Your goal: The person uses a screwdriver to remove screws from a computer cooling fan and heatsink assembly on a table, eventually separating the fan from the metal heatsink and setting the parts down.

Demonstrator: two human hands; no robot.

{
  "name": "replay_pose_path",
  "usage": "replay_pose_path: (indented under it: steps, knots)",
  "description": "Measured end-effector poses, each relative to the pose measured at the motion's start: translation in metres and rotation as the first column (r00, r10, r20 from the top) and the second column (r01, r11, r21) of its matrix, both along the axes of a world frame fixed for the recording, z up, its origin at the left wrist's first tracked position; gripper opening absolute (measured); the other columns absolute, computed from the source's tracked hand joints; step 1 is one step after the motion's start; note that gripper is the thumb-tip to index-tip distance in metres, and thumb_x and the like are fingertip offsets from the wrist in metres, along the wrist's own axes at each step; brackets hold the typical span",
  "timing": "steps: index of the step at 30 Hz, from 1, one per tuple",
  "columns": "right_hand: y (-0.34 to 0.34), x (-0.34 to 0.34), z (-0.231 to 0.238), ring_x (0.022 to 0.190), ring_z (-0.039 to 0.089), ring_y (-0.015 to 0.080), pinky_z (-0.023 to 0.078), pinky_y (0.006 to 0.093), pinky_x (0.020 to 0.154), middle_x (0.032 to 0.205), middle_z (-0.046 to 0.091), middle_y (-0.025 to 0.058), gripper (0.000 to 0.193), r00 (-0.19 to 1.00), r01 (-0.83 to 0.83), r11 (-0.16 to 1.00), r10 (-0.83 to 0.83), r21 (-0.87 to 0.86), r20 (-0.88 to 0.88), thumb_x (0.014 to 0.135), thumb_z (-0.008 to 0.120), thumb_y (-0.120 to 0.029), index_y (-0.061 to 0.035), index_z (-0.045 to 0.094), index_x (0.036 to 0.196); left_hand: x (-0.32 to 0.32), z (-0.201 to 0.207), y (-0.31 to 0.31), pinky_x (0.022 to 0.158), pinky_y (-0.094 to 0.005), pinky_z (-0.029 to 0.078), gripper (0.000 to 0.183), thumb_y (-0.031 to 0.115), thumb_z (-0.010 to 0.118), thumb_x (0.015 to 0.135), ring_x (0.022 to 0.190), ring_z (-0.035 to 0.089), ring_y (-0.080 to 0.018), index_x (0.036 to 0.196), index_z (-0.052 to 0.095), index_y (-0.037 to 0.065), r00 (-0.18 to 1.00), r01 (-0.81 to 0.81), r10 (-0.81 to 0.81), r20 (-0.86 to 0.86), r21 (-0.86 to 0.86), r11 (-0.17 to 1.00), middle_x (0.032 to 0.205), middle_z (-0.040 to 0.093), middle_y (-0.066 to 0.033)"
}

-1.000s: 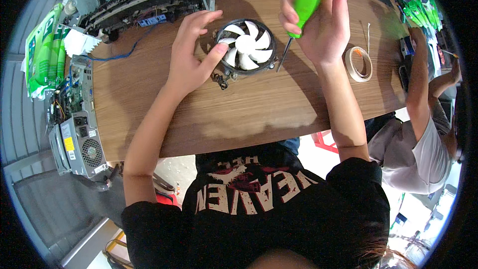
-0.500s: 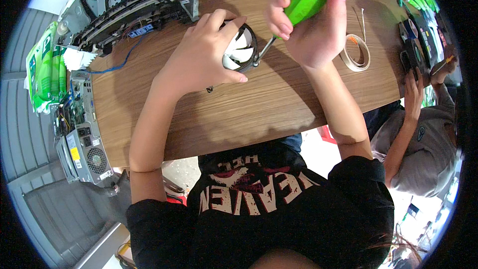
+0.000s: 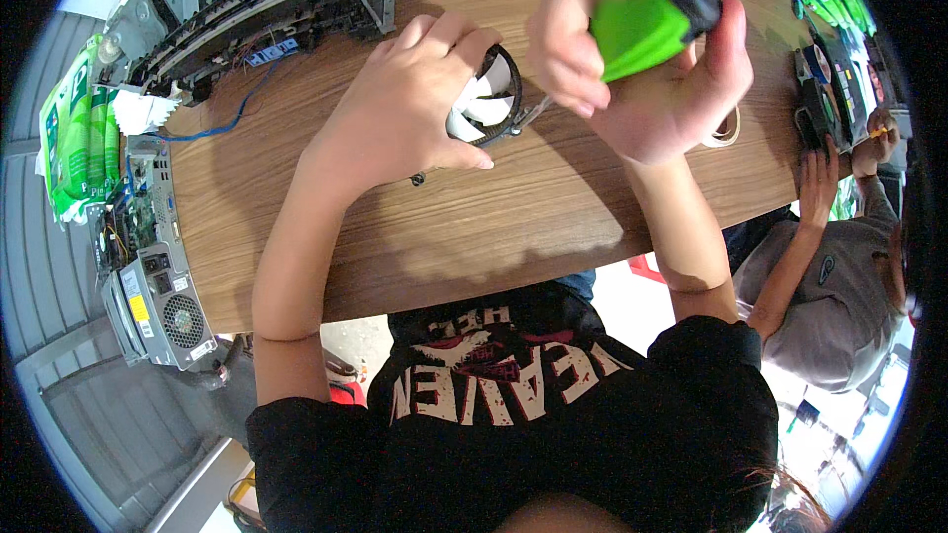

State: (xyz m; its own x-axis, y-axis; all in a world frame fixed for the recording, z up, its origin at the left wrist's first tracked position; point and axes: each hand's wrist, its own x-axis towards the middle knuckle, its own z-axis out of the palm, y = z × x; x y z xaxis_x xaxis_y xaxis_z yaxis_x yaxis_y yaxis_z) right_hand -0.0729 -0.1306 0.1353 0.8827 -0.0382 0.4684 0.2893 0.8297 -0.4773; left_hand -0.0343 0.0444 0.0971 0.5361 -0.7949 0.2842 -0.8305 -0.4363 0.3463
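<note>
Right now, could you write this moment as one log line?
Left hand: holding white-bladed fan; Right hand: gripping green-black screwdriver; Shaft: angled to fan's rim, contact unclear; Surface: brown table

The screwdriver [image 3: 640, 33] is green and black, the fan [image 3: 487, 110] white-bladed, the table [image 3: 513, 207] wood-grained brown.

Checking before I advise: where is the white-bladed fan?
The fan is upper centre in the head view, partly under the left hand, left of the screwdriver.
</note>
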Motion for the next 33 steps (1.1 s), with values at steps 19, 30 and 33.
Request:
replay_pose_path:
  steps: [19,30,33]
  knots:
    - [-0.038,0.023,0.007,0.072,0.060,0.0246,0.048,0.0333,0.076,0.088,0.057,0.0166,0.061,0.777,0.580,0.373,0.015,-0.725,0.629,0.095,0.038,-0.059,0.0001,0.054,0.094,0.001,0.004,-0.001,0.099,-0.0460,0.040,0.082,0.031,0.084,0.057,0.119,0.045,-0.0325,0.126,0.049,0.004,0.996,-0.058,0.066,-0.064,0.116,0.992,0.123,0.049,-0.0130]
    - [-0.069,0.041,0.019,0.084,0.054,0.0222,0.053,0.0398,0.081,0.102,0.055,0.0113,0.027,0.708,-0.019,0.642,0.550,-0.767,0.443,0.097,0.048,-0.041,-0.0233,0.059,0.114,-0.003,-0.005,-0.001,0.101,-0.0418,0.040,0.087,0.031,0.084,0.057,0.118,0.043,-0.0341,0.130,0.045,0.003,0.997,-0.074,0.073,0.011,0.106,0.992,0.122,0.046,-0.0145]
    - [-0.072,0.031,0.017,0.083,0.052,0.0228,0.052,0.0429,0.086,0.101,0.053,0.0103,0.026,0.779,-0.107,0.627,0.535,-0.772,0.327,0.098,0.041,-0.047,-0.0269,0.059,0.096,-0.001,0.004,-0.005,0.102,-0.0457,0.041,0.086,0.036,0.085,0.061,0.123,0.043,-0.0300,0.130,0.047,0.003,0.997,-0.072,0.075,-0.009,0.198,0.977,0.128,0.046,-0.0117]
